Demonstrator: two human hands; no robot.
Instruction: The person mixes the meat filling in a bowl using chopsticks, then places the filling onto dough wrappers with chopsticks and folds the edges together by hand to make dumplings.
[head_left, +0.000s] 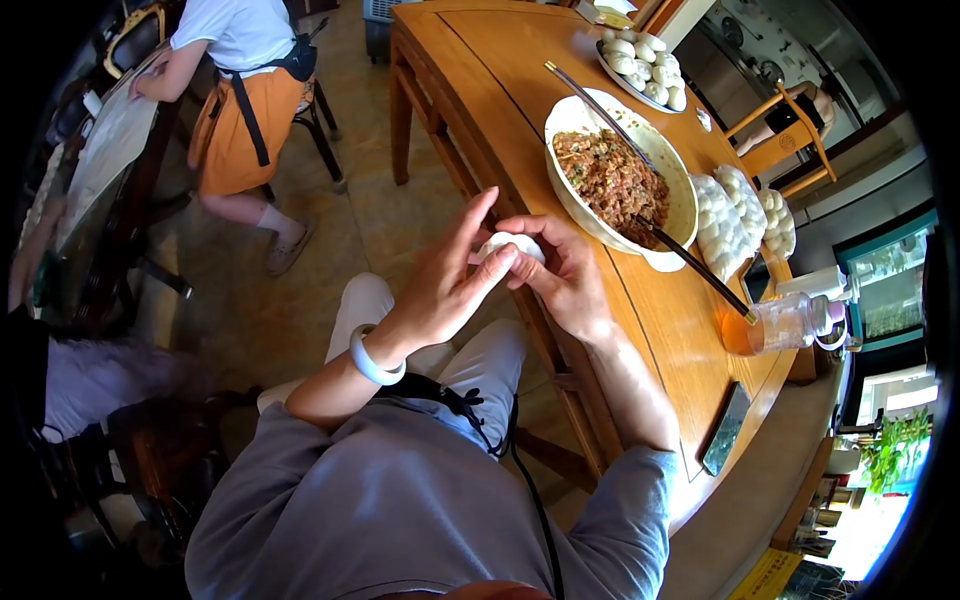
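Note:
Between both hands, above my lap and beside the table edge, is a small piece of white dough (512, 246). My left hand (445, 275), with a pale bracelet on its wrist, has its thumb against the dough and some fingers extended. My right hand (567, 275) pinches the dough from the other side, fingers curled round it. Just beyond the hands, a large white bowl (678, 190) holds minced filling (605, 175). Two dark chopsticks (710, 280) rest in the bowl, pointing opposite ways. A plate of white buns (640, 60) lies farther back.
The wooden table (480, 70) carries bagged white balls (728, 215), a bottle of amber liquid (765, 328) and a phone (726, 428). A person in an orange garment (240, 130) stands at another table on the left. A wooden chair (785, 145) is at the right.

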